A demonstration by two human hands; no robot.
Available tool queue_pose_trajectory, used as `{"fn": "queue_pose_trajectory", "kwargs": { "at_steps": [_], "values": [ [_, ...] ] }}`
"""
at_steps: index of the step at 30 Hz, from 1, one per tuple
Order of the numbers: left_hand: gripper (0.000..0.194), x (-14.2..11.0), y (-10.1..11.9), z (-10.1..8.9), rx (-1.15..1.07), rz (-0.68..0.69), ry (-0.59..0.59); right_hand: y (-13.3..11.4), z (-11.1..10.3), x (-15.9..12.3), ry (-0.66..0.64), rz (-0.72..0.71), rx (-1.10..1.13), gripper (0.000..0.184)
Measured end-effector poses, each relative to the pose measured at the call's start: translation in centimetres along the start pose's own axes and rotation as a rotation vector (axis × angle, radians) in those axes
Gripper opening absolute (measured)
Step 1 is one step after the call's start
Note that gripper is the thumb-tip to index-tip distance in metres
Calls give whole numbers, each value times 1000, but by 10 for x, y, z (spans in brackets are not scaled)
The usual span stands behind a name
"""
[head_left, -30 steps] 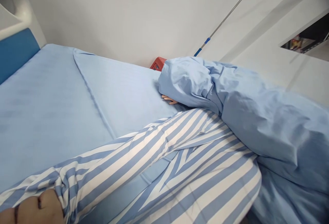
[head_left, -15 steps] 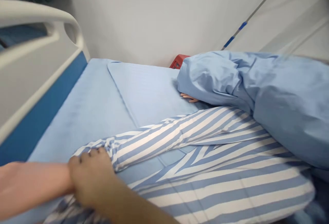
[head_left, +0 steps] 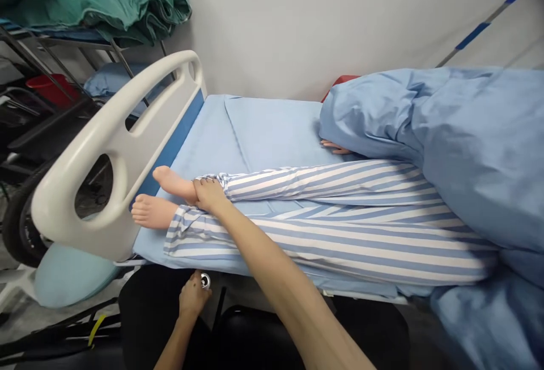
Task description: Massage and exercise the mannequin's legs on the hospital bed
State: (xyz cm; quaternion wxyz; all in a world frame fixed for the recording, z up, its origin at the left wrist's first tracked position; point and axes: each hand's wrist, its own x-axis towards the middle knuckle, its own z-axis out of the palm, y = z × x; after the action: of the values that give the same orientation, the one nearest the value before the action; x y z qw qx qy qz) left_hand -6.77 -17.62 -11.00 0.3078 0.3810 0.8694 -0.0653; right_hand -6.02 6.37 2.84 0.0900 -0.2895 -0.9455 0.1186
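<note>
My right hand reaches across the bed, its fingers wrapped over the ankle of a manikin's far leg, just beside the gathered trouser cuff. The far bare foot points toward the footboard. Nearer to me lies the other foot, its leg in blue-and-white striped trousers. Below the mattress edge, my left hand is closed on a small round silver-rimmed object, whose kind I cannot make out. A blue quilt covers the upper body, with one manikin hand sticking out under it.
A white footboard stands left, beyond the feet. Behind it are a rack with green bundles, a red bucket and a wheelchair wheel. A pole with blue bands leans at the right wall.
The view has pulled back and up, so both feet, the whole footboard and my left hand now show. My right hand stays at the manikin's ankle.
</note>
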Motion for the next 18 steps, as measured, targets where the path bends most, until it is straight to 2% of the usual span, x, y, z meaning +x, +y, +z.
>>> {"fn": "queue_pose_trajectory", "kwargs": {
  "at_steps": [2,4,6,8,11,13,16,18],
  "values": [
    [58,-14,-6,10,-32,79,41,-2,-6,-10,30,-3,-10,50],
    [61,-29,-11,11,-76,181,85,-3,-14,-22,70,9,-7,46],
    [63,-46,-12,4,-152,287,123,-2,-22,-34,111,23,8,41],
    [61,-67,-9,-12,-265,372,120,0,-31,-46,153,37,25,41],
    [52,-100,-2,-44,-417,491,61,7,-41,-62,216,54,49,45],
    [56,-120,1,-72,-467,563,46,14,-46,-74,270,65,75,44],
    [66,-147,7,-124,-541,693,27,27,-49,-94,363,71,127,40],
    [66,-166,16,-162,-581,819,-1,36,-47,-107,418,77,154,38]
  ]
}}
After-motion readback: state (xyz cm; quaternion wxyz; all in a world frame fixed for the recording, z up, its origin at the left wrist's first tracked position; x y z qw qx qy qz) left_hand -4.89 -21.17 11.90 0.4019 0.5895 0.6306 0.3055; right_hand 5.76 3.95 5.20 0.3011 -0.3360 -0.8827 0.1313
